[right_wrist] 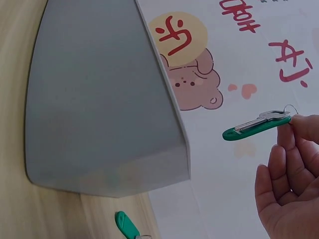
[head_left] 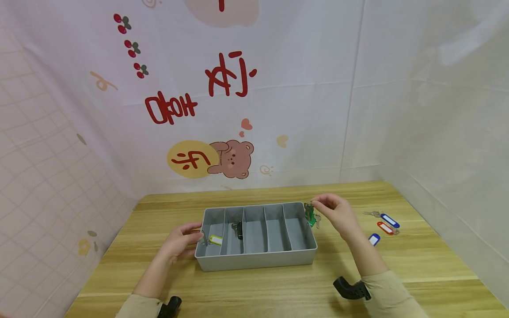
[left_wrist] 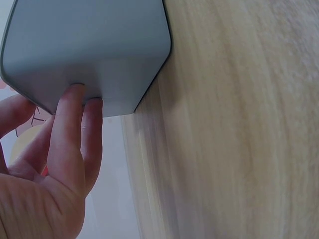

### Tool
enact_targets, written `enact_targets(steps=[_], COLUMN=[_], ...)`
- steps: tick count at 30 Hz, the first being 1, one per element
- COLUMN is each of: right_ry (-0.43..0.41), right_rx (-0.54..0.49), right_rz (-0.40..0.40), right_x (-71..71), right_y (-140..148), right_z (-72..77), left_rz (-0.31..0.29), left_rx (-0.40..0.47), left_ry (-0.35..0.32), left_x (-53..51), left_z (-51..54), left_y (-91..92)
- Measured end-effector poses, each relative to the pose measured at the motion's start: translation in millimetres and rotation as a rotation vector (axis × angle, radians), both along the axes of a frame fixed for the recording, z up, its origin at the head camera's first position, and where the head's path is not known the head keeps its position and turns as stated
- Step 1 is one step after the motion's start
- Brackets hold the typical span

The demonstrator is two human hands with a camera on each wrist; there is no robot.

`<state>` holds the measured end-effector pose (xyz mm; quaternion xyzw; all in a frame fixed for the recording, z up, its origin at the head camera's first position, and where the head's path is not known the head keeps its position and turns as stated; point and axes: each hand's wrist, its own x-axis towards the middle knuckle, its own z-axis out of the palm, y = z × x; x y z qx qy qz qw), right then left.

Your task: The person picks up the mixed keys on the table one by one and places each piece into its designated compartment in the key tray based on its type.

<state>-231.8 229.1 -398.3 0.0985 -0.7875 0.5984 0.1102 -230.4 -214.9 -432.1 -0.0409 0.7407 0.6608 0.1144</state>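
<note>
My right hand pinches the ring of a key with a green tag, holding it beside the grey divided tray at its right end. A second green key tag lies on the table below. My left hand holds the tray's left end, fingertips against the outer wall and thumb at the rim. Inside the leftmost compartment is a yellow key tag with keys. The second compartment contains a black key tag with a key.
Right of my right hand lie a blue key tag with a key, a red key tag and another blue key tag, partly behind my forearm. A printed curtain hangs at the back edge of the wooden table.
</note>
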Motion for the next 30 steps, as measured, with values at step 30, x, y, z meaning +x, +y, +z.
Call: enact_targets(steps=[30], right_ry=[0.001], right_rx=[0.046], right_rz=[0.137], right_x=[-8.8], right_y=[-50.8], right_z=[6.3], left_rz=[-0.008], left_rx=[-0.006], left_ry=[0.009], left_x=[1.3], left_z=[-1.5], left_y=[0.0])
